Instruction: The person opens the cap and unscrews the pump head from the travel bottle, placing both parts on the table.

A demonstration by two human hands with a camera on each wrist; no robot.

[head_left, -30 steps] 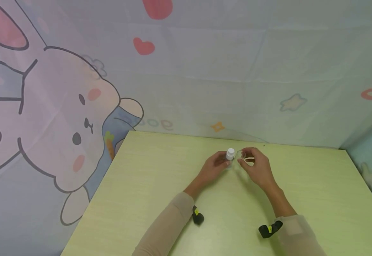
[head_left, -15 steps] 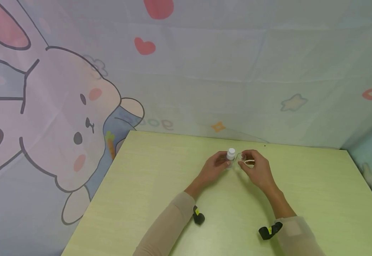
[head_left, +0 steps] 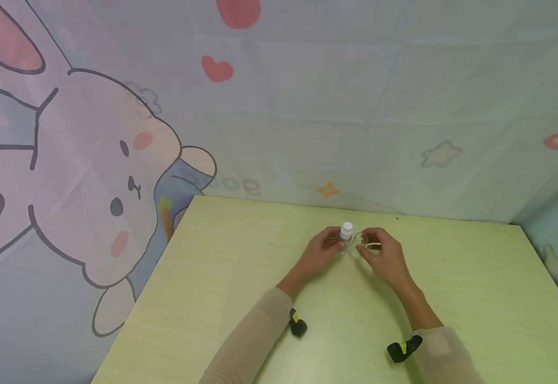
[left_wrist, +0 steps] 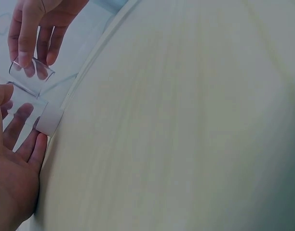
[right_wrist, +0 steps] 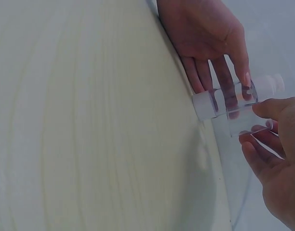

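Near the back of the table, my left hand [head_left: 319, 254] grips a slim clear container [head_left: 346, 231] with a white top. A white base [right_wrist: 204, 106] shows at its lower end in the right wrist view. My right hand [head_left: 387, 257] pinches a clear, cup-like cylinder [head_left: 360, 238] between thumb and fingers, just right of the container. The left wrist view shows this clear cylinder [left_wrist: 31, 76] close beside the container's body; whether they touch I cannot tell. Fingers partly cover both pieces.
The pale wooden-patterned table [head_left: 240, 250] stretches out around both hands. Its back edge meets a printed cloth backdrop [head_left: 308, 106] right behind them. Black wrist devices [head_left: 297, 324] sit on both forearms, just above the tabletop.
The right hand has come down slightly with the clear cylinder, which now sits lower beside the container. The left hand and its container have hardly moved.
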